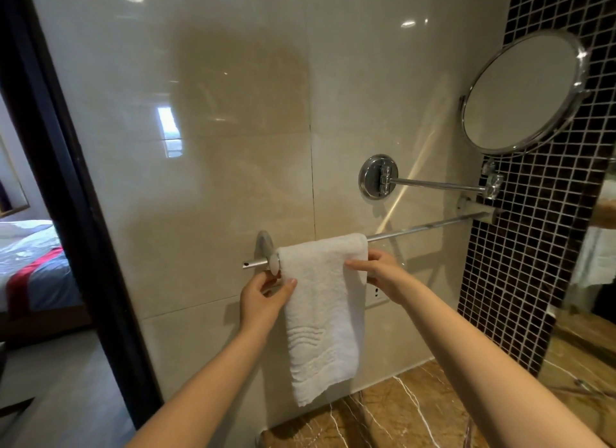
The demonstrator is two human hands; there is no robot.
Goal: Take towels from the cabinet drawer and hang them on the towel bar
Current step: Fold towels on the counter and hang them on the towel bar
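Observation:
A white towel [321,314] hangs folded over the left end of a chrome towel bar [423,227] on the beige tiled wall. My left hand [263,296] pinches the towel's left edge just below the bar, thumb on the front of the cloth. My right hand [376,269] holds the towel's right edge near the top, thumb across the front and fingers behind. The cabinet drawer is out of view.
A round chrome mirror [523,92] on a swing arm [433,182] sticks out above the bar at the right. Dark mosaic tiles [533,247] cover the right wall. A brown marble counter [416,414] lies below. A dark door frame [66,181] stands left, with a bed [30,257] beyond.

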